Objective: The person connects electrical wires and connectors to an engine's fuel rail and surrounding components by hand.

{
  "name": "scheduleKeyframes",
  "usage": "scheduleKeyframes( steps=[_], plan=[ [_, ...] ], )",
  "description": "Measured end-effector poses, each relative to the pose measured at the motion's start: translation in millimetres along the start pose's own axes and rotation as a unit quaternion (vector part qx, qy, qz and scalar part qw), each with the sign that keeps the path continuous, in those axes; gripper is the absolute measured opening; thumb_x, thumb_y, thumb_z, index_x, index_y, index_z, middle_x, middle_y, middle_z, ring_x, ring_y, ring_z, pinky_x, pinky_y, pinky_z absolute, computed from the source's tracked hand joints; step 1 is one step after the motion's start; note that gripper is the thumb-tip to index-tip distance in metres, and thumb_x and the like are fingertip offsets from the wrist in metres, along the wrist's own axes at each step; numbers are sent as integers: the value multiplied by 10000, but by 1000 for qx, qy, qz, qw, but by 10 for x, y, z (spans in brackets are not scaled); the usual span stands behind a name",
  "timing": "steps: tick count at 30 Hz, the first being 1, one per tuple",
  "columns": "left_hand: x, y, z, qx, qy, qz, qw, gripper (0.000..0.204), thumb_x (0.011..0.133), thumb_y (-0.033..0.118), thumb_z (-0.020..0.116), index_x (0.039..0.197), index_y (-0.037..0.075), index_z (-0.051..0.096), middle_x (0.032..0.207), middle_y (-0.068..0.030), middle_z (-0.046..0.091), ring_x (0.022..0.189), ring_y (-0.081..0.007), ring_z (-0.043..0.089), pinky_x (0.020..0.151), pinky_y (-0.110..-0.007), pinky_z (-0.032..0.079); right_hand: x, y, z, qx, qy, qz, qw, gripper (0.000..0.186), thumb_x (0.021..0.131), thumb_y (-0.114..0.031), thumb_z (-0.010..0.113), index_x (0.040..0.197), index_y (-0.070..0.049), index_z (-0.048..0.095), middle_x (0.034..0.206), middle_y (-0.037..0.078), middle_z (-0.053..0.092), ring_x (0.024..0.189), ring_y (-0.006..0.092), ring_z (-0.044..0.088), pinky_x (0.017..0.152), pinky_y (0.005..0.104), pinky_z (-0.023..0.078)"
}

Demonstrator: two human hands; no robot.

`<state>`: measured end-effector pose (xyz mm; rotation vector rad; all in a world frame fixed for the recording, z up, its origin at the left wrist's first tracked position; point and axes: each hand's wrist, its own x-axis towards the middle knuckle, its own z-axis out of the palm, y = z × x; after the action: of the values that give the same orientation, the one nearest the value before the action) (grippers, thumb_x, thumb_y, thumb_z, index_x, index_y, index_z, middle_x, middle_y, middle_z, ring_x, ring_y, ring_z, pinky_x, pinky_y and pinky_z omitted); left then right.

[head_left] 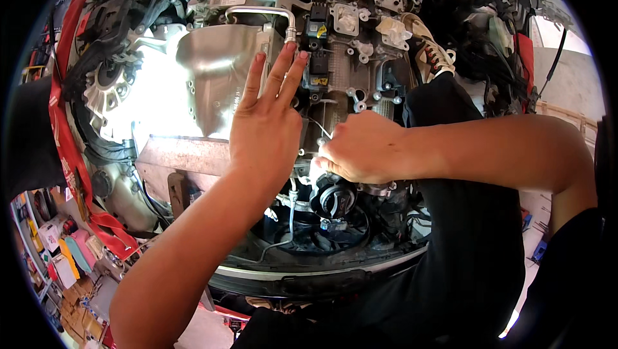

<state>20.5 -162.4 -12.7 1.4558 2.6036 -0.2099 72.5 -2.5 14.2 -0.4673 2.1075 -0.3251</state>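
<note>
My left hand point(267, 114) lies over the engine with its fingers stretched out. Their tips reach the lower end of a bent silver pipe point(262, 10), beside two black plug-like parts point(318, 22). To the right of it, my right hand point(364, 145) is closed in a fist low over the engine's valve cover point(339, 59). A thin pale strip point(320, 127) shows by its curled fingers; what the fist holds is hidden. Just below that hand sits a round black cap point(333, 198).
A curved metal heat shield point(215, 59) catches a bright glare on the left. Red straps point(64, 91) run down the left side. A laced shoe point(438, 56) and black-clad leg rest on the right of the engine. Shelves with coloured items point(71, 256) stand lower left.
</note>
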Motion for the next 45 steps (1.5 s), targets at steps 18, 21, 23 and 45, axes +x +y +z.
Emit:
scheduleKeyframes(
  steps=[18, 21, 23, 45],
  plan=[
    [-24, -17, 77, 51, 15, 77, 996, 189, 847, 176, 617, 660, 178, 648, 1606, -14, 224, 1510, -206, 36, 1206, -505, -105, 101, 53, 206, -262, 58, -249, 931, 109, 792, -144, 587, 759, -99, 681, 733, 67, 667, 754, 228, 667, 792, 375, 498],
    [-34, 0, 87, 61, 15, 77, 995, 184, 847, 167, 608, 668, 173, 652, 1604, -18, 231, 1510, -205, 45, 1208, -502, -95, 87, 53, 52, -300, -10, -229, 926, 134, 838, -111, 580, 800, -97, 707, 758, 48, 689, 788, 219, 663, 867, 357, 475],
    [-42, 14, 99, 68, 21, 78, 994, 181, 847, 162, 604, 673, 168, 655, 1603, -20, 236, 1510, -203, 50, 1210, -499, -88, 105, 155, -14, -253, 38, -208, 944, 115, 837, -116, 588, 823, -113, 703, 727, 51, 673, 742, 228, 626, 900, 362, 434],
    [-77, 41, 138, 71, 28, 53, 996, 152, 856, 147, 579, 758, 113, 690, 1590, -21, 266, 1508, -207, 63, 1212, -501, -72, 80, 413, 34, -173, -6, -182, 968, 247, 715, 0, 613, 884, -130, 739, 718, 88, 671, 705, 266, 652, 945, 447, 382]
  ],
)
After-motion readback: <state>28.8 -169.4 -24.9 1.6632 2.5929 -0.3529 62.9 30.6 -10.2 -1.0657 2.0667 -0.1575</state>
